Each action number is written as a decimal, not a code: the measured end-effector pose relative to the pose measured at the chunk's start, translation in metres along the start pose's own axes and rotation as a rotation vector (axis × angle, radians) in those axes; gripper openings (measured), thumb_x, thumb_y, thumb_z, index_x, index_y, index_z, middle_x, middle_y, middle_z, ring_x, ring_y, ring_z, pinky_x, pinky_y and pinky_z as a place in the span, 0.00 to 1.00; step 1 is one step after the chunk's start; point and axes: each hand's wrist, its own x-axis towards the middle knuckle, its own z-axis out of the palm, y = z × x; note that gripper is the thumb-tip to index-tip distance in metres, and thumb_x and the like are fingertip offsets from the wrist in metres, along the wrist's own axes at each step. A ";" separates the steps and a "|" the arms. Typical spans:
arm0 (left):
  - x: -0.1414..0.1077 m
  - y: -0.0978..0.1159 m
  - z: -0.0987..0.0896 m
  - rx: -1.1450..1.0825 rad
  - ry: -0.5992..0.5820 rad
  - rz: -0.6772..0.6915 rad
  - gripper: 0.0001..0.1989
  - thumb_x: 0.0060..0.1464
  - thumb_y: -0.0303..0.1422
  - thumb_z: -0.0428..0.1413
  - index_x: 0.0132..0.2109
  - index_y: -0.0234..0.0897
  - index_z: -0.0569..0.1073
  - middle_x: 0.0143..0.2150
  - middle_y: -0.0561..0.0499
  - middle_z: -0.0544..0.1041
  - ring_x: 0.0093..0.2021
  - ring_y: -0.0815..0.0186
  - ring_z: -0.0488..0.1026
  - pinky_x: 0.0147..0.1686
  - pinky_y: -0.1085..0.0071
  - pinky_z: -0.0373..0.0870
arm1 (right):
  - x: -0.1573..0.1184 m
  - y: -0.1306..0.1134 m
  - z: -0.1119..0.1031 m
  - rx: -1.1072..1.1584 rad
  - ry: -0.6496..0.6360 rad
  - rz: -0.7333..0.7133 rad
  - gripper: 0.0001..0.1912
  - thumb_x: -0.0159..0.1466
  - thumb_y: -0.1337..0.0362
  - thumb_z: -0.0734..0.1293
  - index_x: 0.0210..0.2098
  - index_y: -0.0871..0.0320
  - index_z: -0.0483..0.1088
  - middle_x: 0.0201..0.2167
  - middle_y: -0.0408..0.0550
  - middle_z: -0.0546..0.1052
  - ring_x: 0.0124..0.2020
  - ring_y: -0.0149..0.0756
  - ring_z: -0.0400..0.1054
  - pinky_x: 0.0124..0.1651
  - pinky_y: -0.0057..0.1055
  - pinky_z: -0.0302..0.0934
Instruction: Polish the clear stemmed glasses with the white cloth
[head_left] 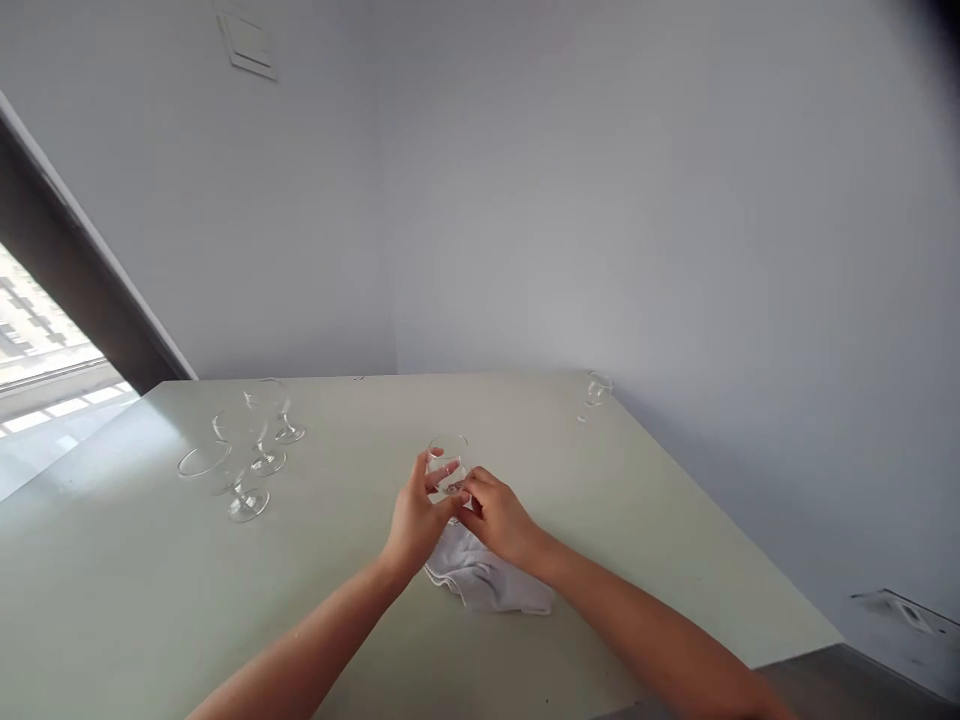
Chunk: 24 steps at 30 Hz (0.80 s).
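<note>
A small clear stemmed glass [448,450] stands upright between my hands, above the near middle of the table. My left hand [421,515] is curled round its bowl from the left, with fingers showing through the glass. From the right, my right hand [499,510] pinches the lower part of the glass near the stem. My fingers cover much of the stem and base. Just below my hands a crumpled white cloth [491,580] lies on the table, partly behind my right wrist.
Three clear stemmed glasses, the nearest one [247,503] among them, stand in a row at the left of the pale table [360,640]. One more small glass [598,388] is at the far right corner. Walls [637,220] border the table's back and right.
</note>
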 end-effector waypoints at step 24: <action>-0.019 -0.075 -0.054 0.415 0.159 -0.012 0.18 0.50 0.40 0.49 0.49 0.45 0.62 0.45 0.51 0.71 0.35 0.66 0.71 0.39 0.64 0.68 | 0.063 0.184 -0.125 -0.129 0.712 0.603 0.11 0.54 0.64 0.60 0.35 0.62 0.69 0.30 0.51 0.74 0.26 0.33 0.67 0.26 0.28 0.60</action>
